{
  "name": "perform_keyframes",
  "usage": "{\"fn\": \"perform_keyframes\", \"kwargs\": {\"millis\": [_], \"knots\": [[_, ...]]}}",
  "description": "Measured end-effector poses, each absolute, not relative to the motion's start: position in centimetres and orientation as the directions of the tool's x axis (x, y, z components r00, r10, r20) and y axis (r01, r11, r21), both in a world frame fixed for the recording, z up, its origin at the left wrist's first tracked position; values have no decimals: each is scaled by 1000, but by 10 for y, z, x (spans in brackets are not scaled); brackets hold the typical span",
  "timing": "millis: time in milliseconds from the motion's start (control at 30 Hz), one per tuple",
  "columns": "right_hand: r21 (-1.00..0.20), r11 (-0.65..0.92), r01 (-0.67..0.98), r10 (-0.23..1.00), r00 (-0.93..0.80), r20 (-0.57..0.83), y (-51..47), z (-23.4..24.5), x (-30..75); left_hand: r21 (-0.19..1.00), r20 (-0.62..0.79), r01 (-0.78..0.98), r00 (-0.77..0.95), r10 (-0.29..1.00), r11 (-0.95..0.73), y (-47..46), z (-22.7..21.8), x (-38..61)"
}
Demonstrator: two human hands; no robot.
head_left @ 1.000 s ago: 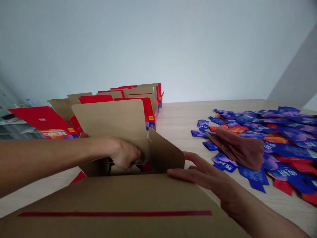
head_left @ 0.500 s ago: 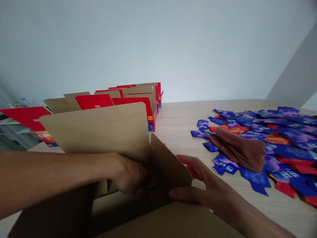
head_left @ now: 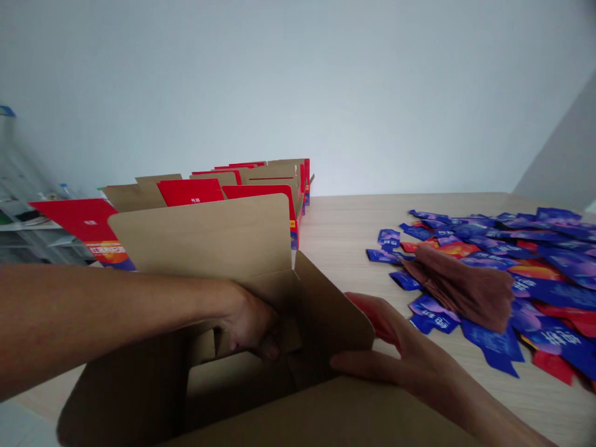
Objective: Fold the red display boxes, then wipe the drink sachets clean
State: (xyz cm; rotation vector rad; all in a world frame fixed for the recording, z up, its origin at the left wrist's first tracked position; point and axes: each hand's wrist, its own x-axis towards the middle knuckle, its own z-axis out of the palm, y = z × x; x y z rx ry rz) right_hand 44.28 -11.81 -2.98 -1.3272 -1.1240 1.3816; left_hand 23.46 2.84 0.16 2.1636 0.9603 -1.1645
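Note:
A cardboard box (head_left: 205, 233) with plain brown inner walls stands upright in front of me, its top flaps raised. Deep inside it is my left hand (head_left: 254, 323), fingers curled in and thumb low, beside a small inner cardboard flap (head_left: 291, 335). What the curled fingers hold, if anything, is hidden. At the box's right side my right hand (head_left: 386, 338) grips the side flap (head_left: 328, 304), thumb on the inner face and the other fingers behind it. The box's near wall hides part of the bottom.
Several open red boxes (head_left: 261, 189) stand in a row behind on the table (head_left: 344, 217). To the right lies a spread pile of blue and red sachets (head_left: 544, 285), with a brown cloth (head_left: 470, 285) on top. A shelf (head_left: 37, 226) stands at the far left.
The view has turned slightly left, so everything sits further right. My left hand has shifted a little within the box, its thumb now showing lower. My right hand keeps its grip on the side flap.

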Motion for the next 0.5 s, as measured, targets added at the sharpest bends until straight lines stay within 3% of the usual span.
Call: {"fn": "perform_keyframes", "kwargs": {"millis": [233,500], "knots": [[-975,-216,44,976,-30,-218,-120,-30,445,127,-936,806,290,198,-578,53,-25,235],[-964,-167,208,986,24,-166,-115,-33,444,217,-797,660,545,259,-719,39,-23,229]]}}
